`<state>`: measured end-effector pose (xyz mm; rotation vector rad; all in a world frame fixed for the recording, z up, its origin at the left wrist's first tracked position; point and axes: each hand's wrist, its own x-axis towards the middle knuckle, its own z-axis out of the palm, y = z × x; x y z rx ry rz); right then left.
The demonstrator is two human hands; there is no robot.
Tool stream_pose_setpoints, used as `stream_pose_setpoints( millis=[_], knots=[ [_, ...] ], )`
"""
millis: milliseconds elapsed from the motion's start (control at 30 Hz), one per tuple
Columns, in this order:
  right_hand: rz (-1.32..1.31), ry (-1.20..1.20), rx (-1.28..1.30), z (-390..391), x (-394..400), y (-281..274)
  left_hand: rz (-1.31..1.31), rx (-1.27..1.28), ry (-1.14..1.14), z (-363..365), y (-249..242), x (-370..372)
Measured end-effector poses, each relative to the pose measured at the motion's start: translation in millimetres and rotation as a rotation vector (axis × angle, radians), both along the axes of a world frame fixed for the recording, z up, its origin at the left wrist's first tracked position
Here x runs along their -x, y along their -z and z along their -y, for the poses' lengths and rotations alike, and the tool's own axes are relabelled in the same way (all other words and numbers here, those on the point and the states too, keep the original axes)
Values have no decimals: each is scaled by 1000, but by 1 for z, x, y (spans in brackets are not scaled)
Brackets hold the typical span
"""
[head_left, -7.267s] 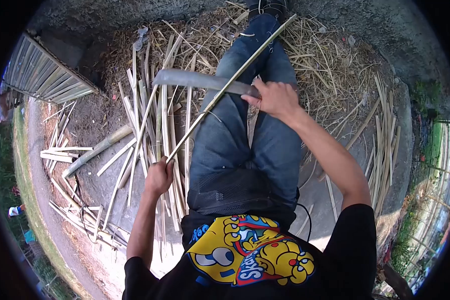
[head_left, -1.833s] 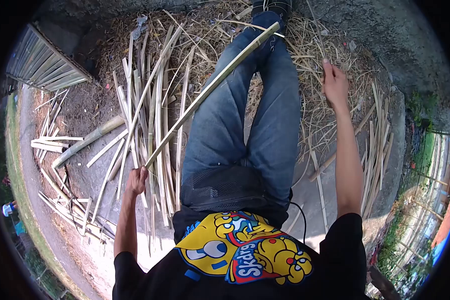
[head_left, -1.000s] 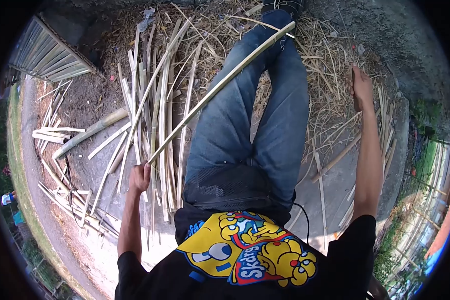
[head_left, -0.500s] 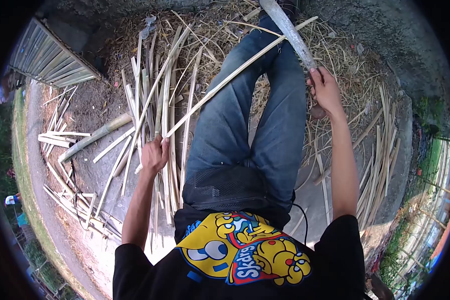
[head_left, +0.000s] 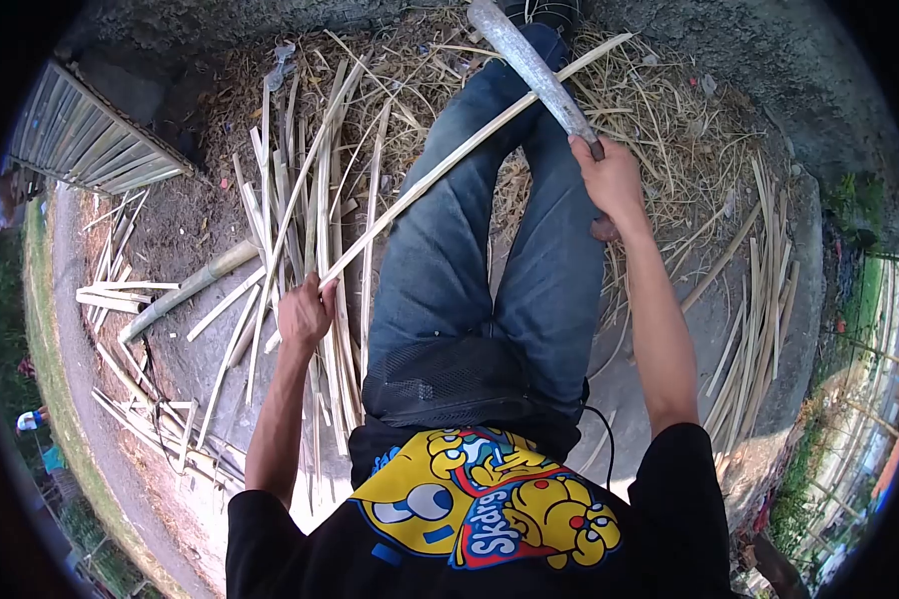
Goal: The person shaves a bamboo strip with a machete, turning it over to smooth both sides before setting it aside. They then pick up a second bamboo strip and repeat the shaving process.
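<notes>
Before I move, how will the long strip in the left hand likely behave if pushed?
The strip is probably fairly stiff: it runs nearly straight from the left hand across the trousers. It looks light, being slim and held near one end. Its far end juts beyond them, so a push there would likely swing it.

Long, pale split-bamboo strip [head_left: 457, 160] is slanting over both blue-denim legs [head_left: 430, 270], blocking a straight pass from lap to feet. Grey metal machete [head_left: 534, 70] is crossing it nr the far end, barring the way there too. Btwn strip & R hand [head_left: 609, 182], a gap is lying above the thighs. Loose, pale bamboo-strip pile [head_left: 323, 195] is cluttering ground by L hand [head_left: 307, 314].
</notes>
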<state>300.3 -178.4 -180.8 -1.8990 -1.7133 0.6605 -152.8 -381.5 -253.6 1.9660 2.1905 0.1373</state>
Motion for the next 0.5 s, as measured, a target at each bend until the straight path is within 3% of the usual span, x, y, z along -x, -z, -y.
stream_pose_setpoints(
  millis=[133, 200, 233, 367, 500],
  knots=[
    [-301, 225, 193, -23, 0, -6, 22, 11, 3, -16, 0, -4],
    [-71, 43, -54, -6, 20, 18, -36, -46, 59, -25, 0, -12],
    [-310, 134, 222, 8, 33, 2, -11, -17, 23, -22, -6, -9],
    [-146, -14, 89, 1, -6, 18, -46, 20, 26, -8, -28, -3],
    [-417, 226, 127, -38, -29, 7, -29, 2, 31, -7, -13, 12]
  ],
)
